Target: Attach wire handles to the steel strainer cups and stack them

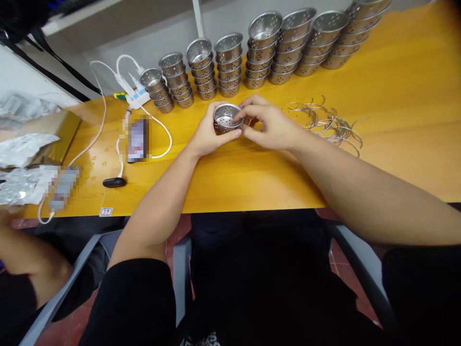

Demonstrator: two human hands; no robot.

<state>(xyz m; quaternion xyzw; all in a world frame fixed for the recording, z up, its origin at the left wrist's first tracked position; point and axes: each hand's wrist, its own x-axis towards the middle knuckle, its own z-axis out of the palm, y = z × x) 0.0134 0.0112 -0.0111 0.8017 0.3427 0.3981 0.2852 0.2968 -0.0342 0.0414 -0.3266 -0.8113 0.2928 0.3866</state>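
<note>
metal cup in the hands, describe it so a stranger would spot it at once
On the yellow table, look just in front of the row of stacked metal cups. There, between the left hand and right hand, is a small perforated cup. Unlike its neighbours, it is held, not stacked.

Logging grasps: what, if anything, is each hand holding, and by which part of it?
The left hand holds a round, perforated silver metal cup around its outer wall. The right hand is at the rim; whether it grips anything is unclear.
</note>
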